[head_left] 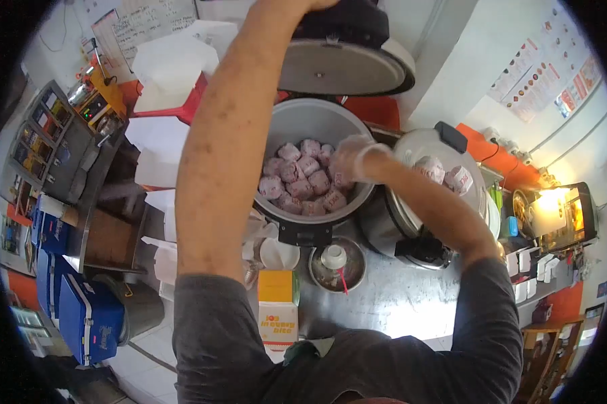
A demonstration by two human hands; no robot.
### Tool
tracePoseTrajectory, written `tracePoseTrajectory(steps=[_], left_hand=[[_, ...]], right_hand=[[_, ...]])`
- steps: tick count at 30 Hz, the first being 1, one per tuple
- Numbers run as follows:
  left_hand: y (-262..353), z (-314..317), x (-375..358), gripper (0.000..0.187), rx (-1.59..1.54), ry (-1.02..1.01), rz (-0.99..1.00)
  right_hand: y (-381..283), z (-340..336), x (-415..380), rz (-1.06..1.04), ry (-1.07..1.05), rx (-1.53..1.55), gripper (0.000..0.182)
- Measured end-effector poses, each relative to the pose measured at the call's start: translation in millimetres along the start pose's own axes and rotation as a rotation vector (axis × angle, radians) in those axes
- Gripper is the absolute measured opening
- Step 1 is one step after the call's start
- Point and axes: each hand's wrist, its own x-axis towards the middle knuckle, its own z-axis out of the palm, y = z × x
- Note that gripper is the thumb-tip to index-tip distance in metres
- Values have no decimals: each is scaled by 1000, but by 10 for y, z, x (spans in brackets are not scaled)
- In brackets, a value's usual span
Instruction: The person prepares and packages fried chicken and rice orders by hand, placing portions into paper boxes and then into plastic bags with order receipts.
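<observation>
Many small wrapped bundles (306,168) with red print fill the bottom of an open round cooker (293,114). My right hand (359,159), in a clear plastic glove, reaches into the cooker's right side against the bundles; its fingers are too blurred to tell what they hold. My left arm stretches up to the raised cooker lid (337,67), and my left hand (315,4) is at the top edge of the view, its fingers mostly cut off. Two more wrapped bundles (459,180) lie on top of the closed cooker (418,145) at the right.
Below the open cooker are a metal bowl (354,277) with a white cup (333,257) and a printed box (278,323). White open boxes (159,151) stack at the left. Blue coolers (91,313) stand at far left, a lit warmer (559,214) at far right.
</observation>
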Motion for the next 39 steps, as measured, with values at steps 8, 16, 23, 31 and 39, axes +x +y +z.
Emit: tracePoseTrajectory(steps=[8,16,23,31,39], left_hand=[[-227,105,-4,76,123,-18,93],[62,8,-121,61,28,-15,-70],[-263,78,92,75,130,56,63],[-355,88,156,62,29,35,77],[-578,18,354,41,-32,-102,69]], right_hand=[[-22,783,861,142,-451,-15,38],[53,384,882,17,-642,421,44],[-239,534,906,-21,-575,389,49],[-319,530,780,-20,-497,508,55],[-258,-259,-459,-120,-133,1201,62]])
